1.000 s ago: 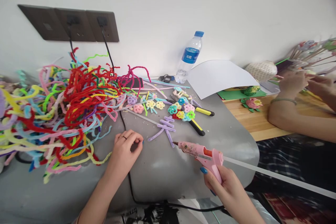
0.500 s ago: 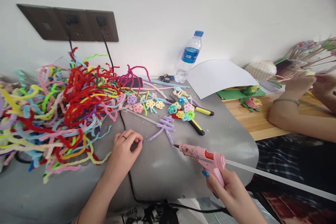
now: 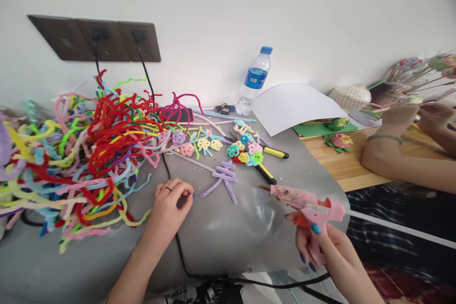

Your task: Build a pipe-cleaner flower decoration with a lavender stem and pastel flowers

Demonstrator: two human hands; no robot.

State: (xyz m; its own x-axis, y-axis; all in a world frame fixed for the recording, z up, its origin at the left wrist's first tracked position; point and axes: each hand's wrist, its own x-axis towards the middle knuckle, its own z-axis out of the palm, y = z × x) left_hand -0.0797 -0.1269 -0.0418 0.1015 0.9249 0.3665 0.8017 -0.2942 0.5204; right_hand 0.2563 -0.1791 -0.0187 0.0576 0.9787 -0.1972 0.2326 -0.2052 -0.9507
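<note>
My right hand (image 3: 329, 251) grips a pink hot glue gun (image 3: 302, 202) by its handle, a finger at the orange trigger. A clear glue stick (image 3: 395, 228) sticks out of the gun's back. The nozzle points left, raised over the grey table (image 3: 228, 237) and apart from everything on it. My left hand (image 3: 174, 202) rests on the table with curled fingers, thumb and index tips together, nothing visible in them. Between the hands lies a purple pipe-cleaner figure (image 3: 224, 178) with crossbars and two spread legs. Behind it sit several small pipe-cleaner flowers (image 3: 244, 156) in mixed colours.
A big tangle of pipe cleaners (image 3: 117, 152) covers the left side. Yellow-and-black handled tools (image 3: 266, 174), a water bottle (image 3: 255, 78) and white paper (image 3: 295, 102) lie farther back. A black cord (image 3: 180, 247) crosses the table. At right, another person's arm (image 3: 399, 159) rests on a wooden table.
My right hand has drawn the glue gun to the right, away from the purple figure's leg, where its nozzle was. My left hand has stayed in place.
</note>
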